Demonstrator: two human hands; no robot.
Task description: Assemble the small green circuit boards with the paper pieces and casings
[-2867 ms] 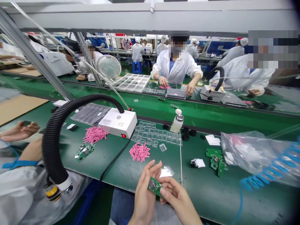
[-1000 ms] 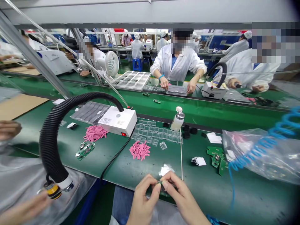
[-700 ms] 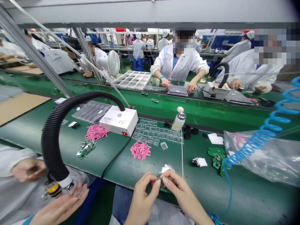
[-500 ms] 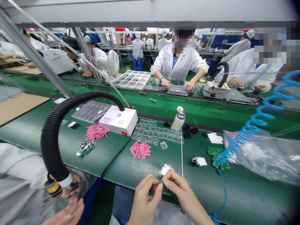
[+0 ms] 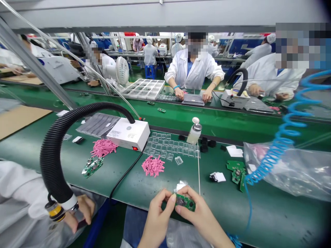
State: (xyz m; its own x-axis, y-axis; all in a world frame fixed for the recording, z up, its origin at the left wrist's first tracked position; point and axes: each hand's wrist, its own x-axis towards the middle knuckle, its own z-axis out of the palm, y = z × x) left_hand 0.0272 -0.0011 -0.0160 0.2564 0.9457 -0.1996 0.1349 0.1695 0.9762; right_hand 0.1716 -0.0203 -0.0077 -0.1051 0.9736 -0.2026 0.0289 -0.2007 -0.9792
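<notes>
A small green circuit board (image 5: 188, 202) is held between both hands at the near edge of the bench. My left hand (image 5: 163, 210) pinches its left end between thumb and fingertips. Thumb and fingers of my right hand (image 5: 191, 206) grip its middle, and the board's right end shows a dark round part. Just beyond the fingers lies a crumpled whitish piece (image 5: 181, 185), partly hidden. Farther out are a pile of pink strips (image 5: 153, 166), a single clear plastic frame (image 5: 178, 160) and rows of similar clear frames (image 5: 172, 147).
A white box (image 5: 129, 132) with a black hose (image 5: 53, 151) stands left. A dispenser bottle (image 5: 194, 132) stands beyond the frames. Green boards (image 5: 236, 170), a plastic bag (image 5: 292, 172) and a blue coiled hose (image 5: 278, 148) are right. A neighbour's hand (image 5: 80, 212) is at left.
The board between my hands has turned so its face and right end now show. The neighbour's hands at left have come together by the hose end. The view has shifted slightly.
</notes>
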